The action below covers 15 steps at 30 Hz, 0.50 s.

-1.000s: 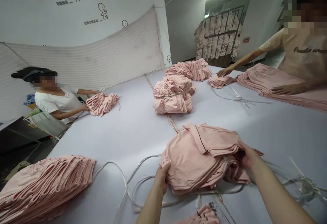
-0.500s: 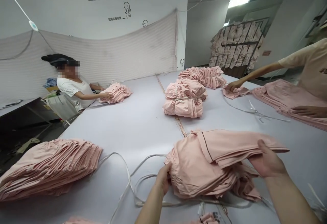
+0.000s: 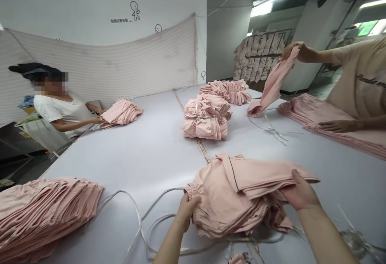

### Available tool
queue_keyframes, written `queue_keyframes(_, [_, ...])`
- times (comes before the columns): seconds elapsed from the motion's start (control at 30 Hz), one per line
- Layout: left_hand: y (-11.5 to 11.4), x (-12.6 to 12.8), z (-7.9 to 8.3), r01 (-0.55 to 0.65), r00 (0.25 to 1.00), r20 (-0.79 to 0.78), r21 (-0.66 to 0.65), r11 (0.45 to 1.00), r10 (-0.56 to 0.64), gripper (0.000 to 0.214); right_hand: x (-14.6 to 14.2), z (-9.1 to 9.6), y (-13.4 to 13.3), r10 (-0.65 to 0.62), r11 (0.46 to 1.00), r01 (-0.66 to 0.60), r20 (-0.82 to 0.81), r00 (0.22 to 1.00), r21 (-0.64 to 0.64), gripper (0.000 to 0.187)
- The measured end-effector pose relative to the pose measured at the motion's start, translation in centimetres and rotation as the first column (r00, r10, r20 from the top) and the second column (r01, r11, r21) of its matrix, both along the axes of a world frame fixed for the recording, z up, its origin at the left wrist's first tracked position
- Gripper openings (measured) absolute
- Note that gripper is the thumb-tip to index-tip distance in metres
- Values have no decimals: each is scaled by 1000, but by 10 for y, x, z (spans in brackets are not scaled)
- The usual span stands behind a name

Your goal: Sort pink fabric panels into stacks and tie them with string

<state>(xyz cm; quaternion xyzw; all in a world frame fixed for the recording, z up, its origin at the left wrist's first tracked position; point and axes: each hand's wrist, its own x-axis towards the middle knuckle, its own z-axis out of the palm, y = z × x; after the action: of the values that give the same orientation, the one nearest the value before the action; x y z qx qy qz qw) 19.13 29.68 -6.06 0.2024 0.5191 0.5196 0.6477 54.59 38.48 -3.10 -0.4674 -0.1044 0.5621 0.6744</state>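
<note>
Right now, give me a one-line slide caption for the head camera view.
Left hand and right hand hold a pink garment pile at a pale table, a tied bundle beyond.

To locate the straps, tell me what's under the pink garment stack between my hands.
Pale straps show at the edges of the garment stack, on the white table; anything beneath its middle is covered.

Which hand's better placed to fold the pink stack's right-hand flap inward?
Probably the right hand: its thumb lies over that flap, with the fingers hidden underneath. The left hand grips the gathered edge at the pink stack's opposite side.
</note>
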Motion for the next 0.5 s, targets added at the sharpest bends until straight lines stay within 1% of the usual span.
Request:
queue_keyframes(0.07, [0,-3,16,-5,999,41,33,999,4,54,-8,27,-6,32,999,-32,-11,999,25,32])
queue_keyframes(0.1, [-2,-7,27,-10,998,66,59,998,6,55,-12,42,-10,52,996,-52,8,999,66,32])
queue_keyframes(0.2, [-17,-28,70,-21,990,140,157,987,-1,55,-19,89,-28,96,978,-108,75,993,177,35])
queue_keyframes(0.27, [-35,-49,103,-33,985,175,180,983,1,48,-26,118,-45,146,958,-165,98,984,236,37])
queue_keyframes(0.33, [-62,-72,133,-77,982,184,173,982,44,42,-38,144,-67,209,931,-234,117,971,279,39])
queue_keyframes(0.4, [-97,-97,157,-138,977,182,162,977,108,38,-56,164,-96,249,911,-285,155,956,297,39])
queue_keyframes(0.43, [-116,-110,166,-166,974,184,156,974,136,37,-66,172,-112,259,909,-302,176,950,288,39])
queue_keyframes(0.5, [-160,-137,176,-213,965,188,143,967,185,37,-86,179,-145,264,929,-306,206,942,210,39])
